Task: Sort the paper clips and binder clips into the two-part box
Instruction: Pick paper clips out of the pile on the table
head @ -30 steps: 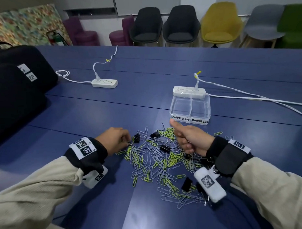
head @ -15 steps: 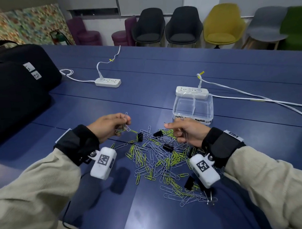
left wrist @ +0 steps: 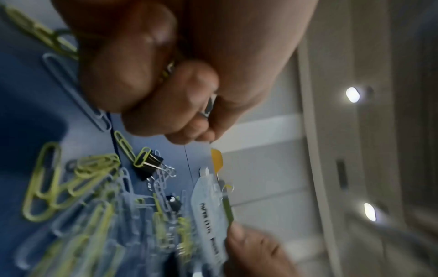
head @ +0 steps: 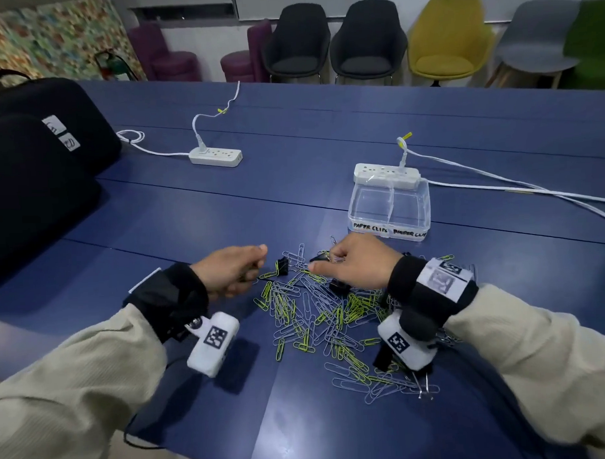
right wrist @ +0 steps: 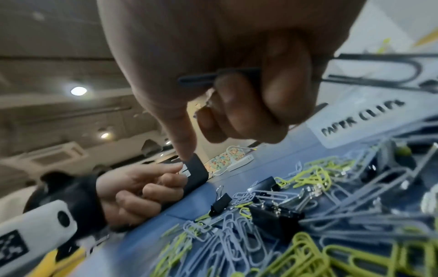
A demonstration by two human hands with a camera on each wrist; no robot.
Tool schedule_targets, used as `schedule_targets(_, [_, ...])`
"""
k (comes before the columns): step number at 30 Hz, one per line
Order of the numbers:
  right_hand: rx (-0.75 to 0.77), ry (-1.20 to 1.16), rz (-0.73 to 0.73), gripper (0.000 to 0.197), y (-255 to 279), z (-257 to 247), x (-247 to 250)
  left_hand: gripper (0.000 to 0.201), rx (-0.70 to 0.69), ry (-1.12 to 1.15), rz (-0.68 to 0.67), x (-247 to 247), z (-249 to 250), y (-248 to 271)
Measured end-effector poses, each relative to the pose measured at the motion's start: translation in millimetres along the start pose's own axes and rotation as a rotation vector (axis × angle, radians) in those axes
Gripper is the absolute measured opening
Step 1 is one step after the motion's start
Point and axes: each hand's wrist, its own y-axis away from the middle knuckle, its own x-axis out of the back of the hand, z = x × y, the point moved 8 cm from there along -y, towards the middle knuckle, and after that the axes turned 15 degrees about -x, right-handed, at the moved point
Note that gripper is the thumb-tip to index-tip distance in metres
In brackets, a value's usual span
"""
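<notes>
Fingers (right wrist: 279, 90) of the right hand (head: 359, 261) curl round a grey paper clip (right wrist: 369, 71); those of the left hand (head: 232, 271) are curled tight on small metal bits, too hidden to name. Both hover over the blue counter (head: 292, 181). At its far side stands the clear two-part box (head: 389, 209), labelled at the front. Nearer lies the heap of paper clips (head: 318, 318), green and grey, with black binder clips (head: 282, 266) scattered among them.

We see a long blue table (head: 325, 132), behind it two black chairs (head: 301, 40), a yellow chair (head: 450, 38), a grey chair (head: 541, 39), purple seats (head: 171, 52), a pale wall, round ceiling lights (left wrist: 352, 94).
</notes>
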Motion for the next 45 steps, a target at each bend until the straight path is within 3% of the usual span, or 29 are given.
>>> schedule_targets(4, [0.072,0.308,0.099,0.053,8.3,-14.4,-9.3,0.021,-0.231,-1.061,-0.199,-17.1,24.7,0.5])
schedule_targets(6, [0.102,0.432,0.119,0.048,13.0,-22.5,-16.6,0.027,-0.274,-1.228,-0.247,-27.8,28.2,1.8])
schedule_targets(11, [0.104,0.585,0.129,0.054,13.5,-28.4,-30.8,0.075,-0.175,-1.462,-0.371,-30.9,18.7,-1.1])
schedule_targets(13, [0.085,0.582,0.122,0.052,14.2,-28.2,-30.7,0.082,-0.138,-1.481,-0.39,-31.8,12.5,-4.4])
schedule_targets(15, [0.088,0.575,0.125,0.039,15.8,-28.6,-29.9,0.079,-0.136,-1.471,-0.39,-34.1,9.1,-8.8])
schedule_targets(19, [0.09,0.523,0.112,0.007,15.0,-26.1,-27.1,0.056,-0.178,-1.397,-0.422,-40.2,8.3,-13.9])
schedule_targets(26, [-0.073,-0.131,-0.112,0.016,3.1,6.6,11.0,0.023,-0.322,-1.208,-0.421,-46.2,13.1,-14.8])
schedule_targets(29, [-0.183,-0.368,-0.182,0.015,-2.8,28.6,36.5,0.022,-0.395,-1.123,-0.397,-43.8,33.0,-15.5])
schedule_targets(32, [-0.257,-0.53,-0.144,0.026,-21.6,53.0,66.7,0.021,-0.429,-1.065,-0.34,-41.3,63.7,-20.8])
schedule_targets(35, [-0.309,-0.483,0.009,0.022,-41.1,65.7,107.2,0.023,-0.449,-1.026,-0.24,-37.3,96.7,-37.5])
schedule_targets(39, [-0.417,-0.184,0.191,0.022,-73.8,72.5,142.5,0.029,-0.436,-0.98,-0.137,-40.3,135.9,-83.9])
schedule_targets(42, [-0.474,-0.034,0.162,0.03,-97.3,75.3,134.9,0.027,-0.404,-0.994,-0.106,-56.3,147.7,-118.7])
schedule_targets(45, [-0.497,-0.314,0.035,0.023,-115.4,88.7,111.5,0.027,-0.328,-1.071,-0.162,-76.5,130.8,-142.9])
